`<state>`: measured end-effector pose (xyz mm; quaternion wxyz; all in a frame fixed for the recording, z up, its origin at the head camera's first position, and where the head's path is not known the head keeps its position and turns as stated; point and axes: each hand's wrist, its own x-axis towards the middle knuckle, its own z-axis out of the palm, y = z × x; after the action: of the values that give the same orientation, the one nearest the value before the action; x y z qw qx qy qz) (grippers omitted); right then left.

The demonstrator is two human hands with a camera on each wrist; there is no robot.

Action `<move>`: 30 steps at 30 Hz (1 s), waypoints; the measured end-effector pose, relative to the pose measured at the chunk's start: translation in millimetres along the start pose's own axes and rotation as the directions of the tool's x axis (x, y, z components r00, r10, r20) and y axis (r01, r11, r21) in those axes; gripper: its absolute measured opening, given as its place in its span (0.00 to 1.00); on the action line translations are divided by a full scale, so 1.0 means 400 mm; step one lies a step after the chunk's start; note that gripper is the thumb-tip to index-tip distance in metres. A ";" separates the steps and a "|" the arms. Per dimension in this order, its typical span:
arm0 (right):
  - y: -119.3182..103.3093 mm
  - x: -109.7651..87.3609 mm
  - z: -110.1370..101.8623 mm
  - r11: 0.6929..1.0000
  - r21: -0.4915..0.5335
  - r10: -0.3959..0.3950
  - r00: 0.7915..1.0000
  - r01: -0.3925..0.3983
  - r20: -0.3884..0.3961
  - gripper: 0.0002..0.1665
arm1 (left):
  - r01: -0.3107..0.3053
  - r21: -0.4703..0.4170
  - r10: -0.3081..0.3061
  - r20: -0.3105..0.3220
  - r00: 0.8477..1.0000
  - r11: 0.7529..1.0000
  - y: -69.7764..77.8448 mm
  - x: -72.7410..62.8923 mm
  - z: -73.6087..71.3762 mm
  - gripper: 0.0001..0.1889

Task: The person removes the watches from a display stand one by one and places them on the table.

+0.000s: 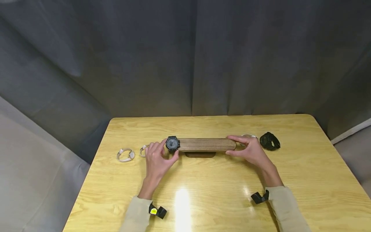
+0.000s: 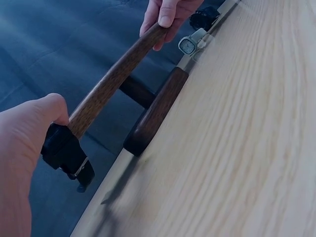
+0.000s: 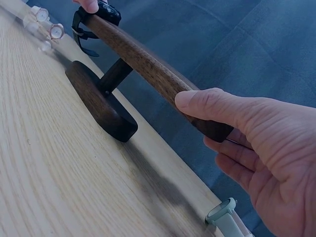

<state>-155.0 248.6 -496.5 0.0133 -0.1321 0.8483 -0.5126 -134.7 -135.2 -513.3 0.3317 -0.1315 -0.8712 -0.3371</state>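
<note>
A dark wooden watch stand stands on the table, its long bar held up on a post above a base. At the bar's left end a black watch sits with its dial up. My left hand pinches this watch between thumb and fingers. In the left wrist view its strap hangs below the bar, the lower end loose. My right hand grips the bar's right end, thumb on the near side and fingers around the far side.
Two light-strapped watches, one farther out and one partly behind my left hand, lie at left. A pale green watch lies by my right hand, with another black watch beyond it. A dark curtain hangs behind the table.
</note>
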 end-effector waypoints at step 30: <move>-0.006 0.005 -0.004 1.000 0.010 -0.005 1.000 0.005 -0.010 0.35 | 0.035 0.009 -0.035 -0.004 0.999 0.999 -0.066 0.050 -0.048 0.31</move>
<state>-156.5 248.5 -493.3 0.0085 -0.1317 0.8455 -0.5175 -152.1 -167.5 -502.6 0.3279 -0.1140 -0.8743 -0.3393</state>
